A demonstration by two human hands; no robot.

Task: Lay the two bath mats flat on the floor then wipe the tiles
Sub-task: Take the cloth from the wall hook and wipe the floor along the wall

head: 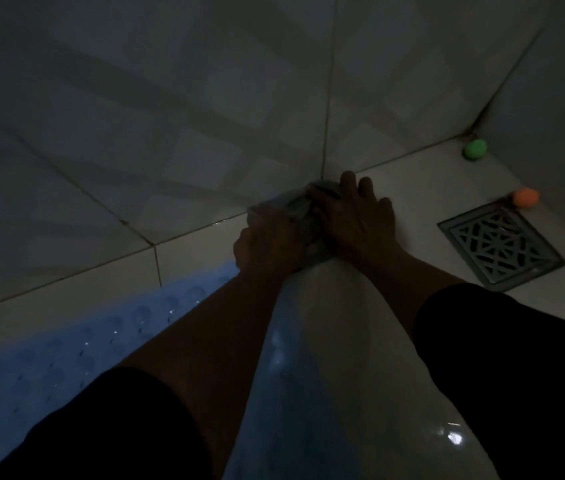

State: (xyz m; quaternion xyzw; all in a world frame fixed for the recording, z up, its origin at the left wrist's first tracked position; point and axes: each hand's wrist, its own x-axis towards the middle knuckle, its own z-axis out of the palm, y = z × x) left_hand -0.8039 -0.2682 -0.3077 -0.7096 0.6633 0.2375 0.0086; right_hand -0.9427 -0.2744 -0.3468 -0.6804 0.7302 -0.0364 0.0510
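Wiping floor tiles: left hand [269, 240] and right hand [357, 216], side by side, press a bunched cloth [300, 211] into the wall corner; firm, overlapping strokes would work best.

Cloth [303, 216] sat on floor tiles [343, 306] at wall base [204, 133], under both hands: left hand [269, 242] on its near-left side, right hand [357, 216] on its right, touching each other. Bath mat [76, 341] lay flat left of left arm, alongside wall. Drain grate [501, 242] in floor to right of hands. 3 small balls [475, 149] near rt corner, around drain's far and right sides.
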